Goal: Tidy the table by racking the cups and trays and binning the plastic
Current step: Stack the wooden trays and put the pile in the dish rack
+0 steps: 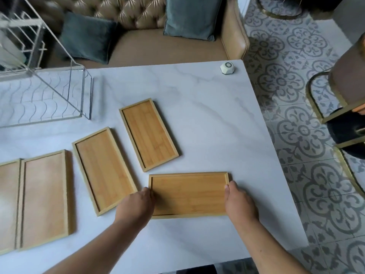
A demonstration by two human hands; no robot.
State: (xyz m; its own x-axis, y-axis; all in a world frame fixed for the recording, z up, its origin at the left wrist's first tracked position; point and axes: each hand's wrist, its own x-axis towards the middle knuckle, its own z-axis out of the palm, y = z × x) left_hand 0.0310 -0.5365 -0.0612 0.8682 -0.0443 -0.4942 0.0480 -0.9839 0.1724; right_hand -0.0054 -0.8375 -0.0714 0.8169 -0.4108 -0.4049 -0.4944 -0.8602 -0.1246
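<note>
- At the near right of the table (197, 105), the bamboo tray (188, 194) lies crosswise, apart from the rest.
- The left hand (136, 206) grips its left short end. The right hand (240, 204) grips its right short end, thumb over the rim. The fingers underneath are hidden, and I cannot tell whether the tray is off the tabletop.
- It looks like thin, stiff wood: probably light and unlikely to flex. It may slide on the smooth stone.
- The raised rim gives the best purchase, so pinching it at both ends seems sound. A corner could chip if it knocks the marble.
- Four other trays (103, 170) lie to the left, and the wire rack (39, 91) stands at the far left. Standing the tray upright there will likely call for turning it on edge.
</note>
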